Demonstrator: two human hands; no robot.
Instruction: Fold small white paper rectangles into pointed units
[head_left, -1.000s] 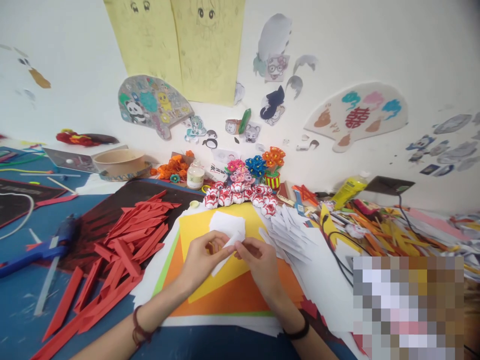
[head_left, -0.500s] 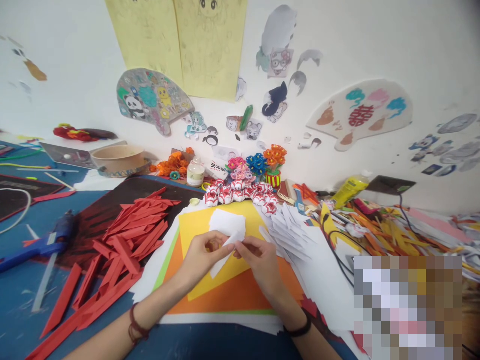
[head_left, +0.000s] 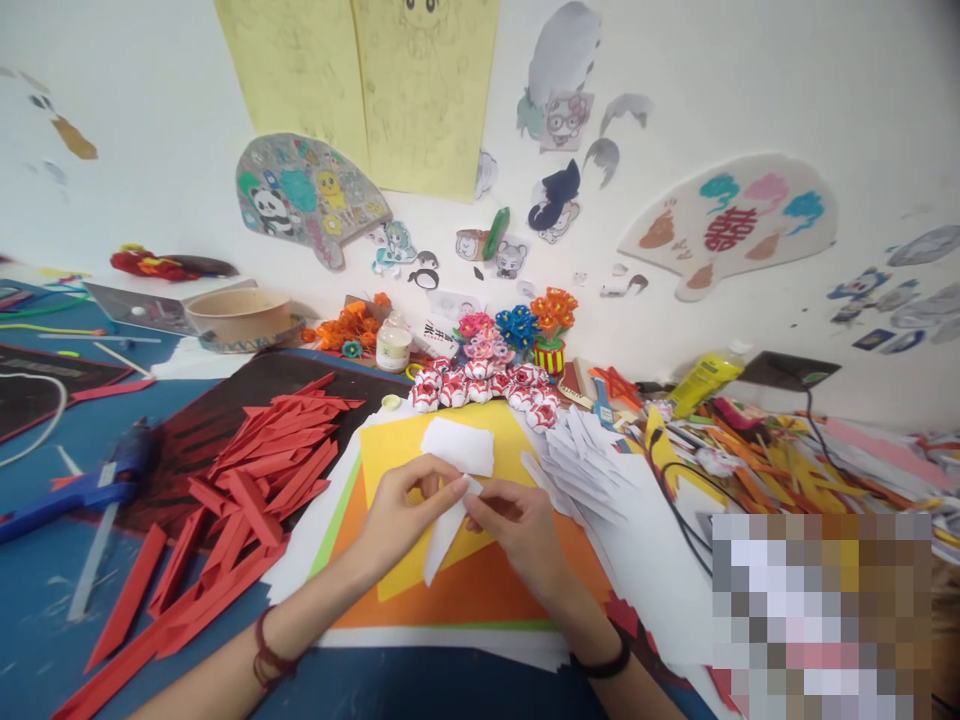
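Resting on the smooth blue bench (head_left: pixel 37 640): a flat yellow sheet (head_left: pixel 394 440), overlapping an orange sheet (head_left: pixel 480 597); left of these, a loose heap of red folded strips (head_left: pixel 277 450), long, flat, straight-edged; right, a fanned pile of white folded strips (head_left: pixel 581 465); behind, clustered red-and-white rosettes (head_left: pixel 480 388), rounded and ridged. White paper piece (head_left: pixel 457 443): roughly four-sided, edges uneven, lying at the yellow sheet's far part. Left hand (head_left: pixel 405 505) and right hand (head_left: pixel 517 525): each pinching, thumb against finger, at one narrow white strip (head_left: pixel 444 542). Strip: matte, slanting over the yellow sheet, lower end tapered, upper end partly hidden by fingers.
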